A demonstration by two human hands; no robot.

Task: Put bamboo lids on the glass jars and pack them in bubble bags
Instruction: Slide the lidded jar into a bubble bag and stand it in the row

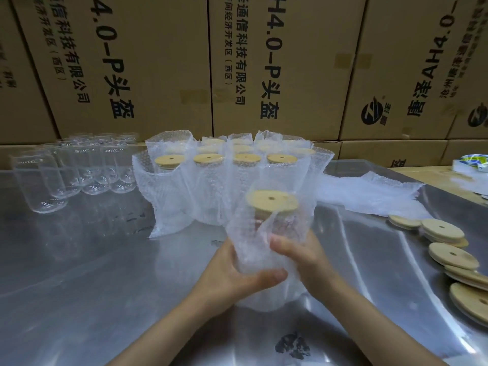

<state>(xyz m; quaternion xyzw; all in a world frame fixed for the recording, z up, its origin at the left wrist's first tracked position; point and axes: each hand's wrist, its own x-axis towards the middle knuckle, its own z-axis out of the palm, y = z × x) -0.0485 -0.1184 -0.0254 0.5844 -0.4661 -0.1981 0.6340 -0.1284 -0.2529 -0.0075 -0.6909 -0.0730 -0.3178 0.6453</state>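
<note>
Glass jar (pixel 274 228) with a bamboo lid (pixel 272 201) on top sat inside a bubble bag (pixel 264 249), held upright above the steel table (pixel 92 273) at its near middle. Both hands clasped it low down: the left hand (pixel 232 273) wrapped the bag's base from the left with its thumb curled across the front, and the right hand (pixel 303 257) gripped the right side, thumb pressed on the bubble film. Just behind stood rows of packed jars (pixel 211 180), each lidded and sleeved in bubble wrap. To their left stood bare empty glass jars (pixel 68 167) in a cluster. Flat bubble bags (pixel 369 194) lay at the right, and nearer along the right edge loose bamboo lids (pixel 449 247) were strewn and stacked. Printed cardboard boxes (pixel 158 62) formed a wall behind the table.
</note>
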